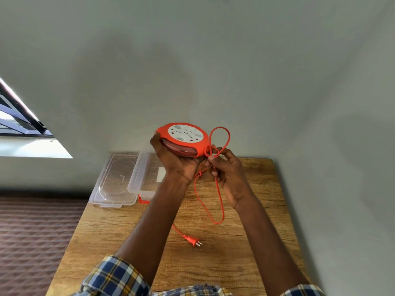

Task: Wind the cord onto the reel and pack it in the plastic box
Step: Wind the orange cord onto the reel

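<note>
Orange reel (182, 139) with white socket face; orange cord (220, 201) and plug (193, 240). Clear plastic box (146, 176) with orange latch. Brown wood-grain tabletop (245, 242). Blue, yellow and white plaid sleeve (116, 276). Grey-green wall (213, 60).

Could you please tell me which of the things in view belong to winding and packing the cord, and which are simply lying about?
Part of the job:
- reel, held in the left hand
- cord, pinched by the right hand
- plug, lying on the table
- plastic box, open
- lid, beside the box

Just there:
- window
- patterned floor
</note>
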